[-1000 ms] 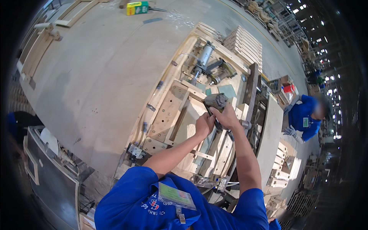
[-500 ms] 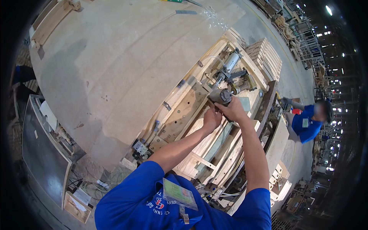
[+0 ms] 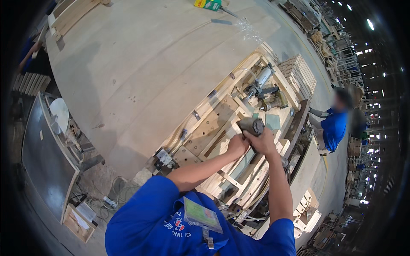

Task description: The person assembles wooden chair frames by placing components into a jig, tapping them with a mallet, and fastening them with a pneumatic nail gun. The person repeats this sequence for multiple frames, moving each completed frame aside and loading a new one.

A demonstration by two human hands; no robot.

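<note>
My right hand is wrapped round the grip of a grey, worn nail gun, its rounded head up, above a wooden frame. Right beside it, my left hand is closed with thumb and fingers together under the tool's head; whatever it pinches is hidden. Below both hands, pale wooden rails lie in a long wooden jig. A silver air cylinder and a dark metal clamp are fixed at the jig's far end.
Stacked wooden slats stand beyond the jig. A co-worker in blue is at the right. To the left are a dark panel and tangled hoses. A green and yellow box sits at the far edge.
The nail gun and both hands have come slightly back toward me over the jig. My view has shifted a little. The co-worker has turned, one arm stretched toward the bench.
</note>
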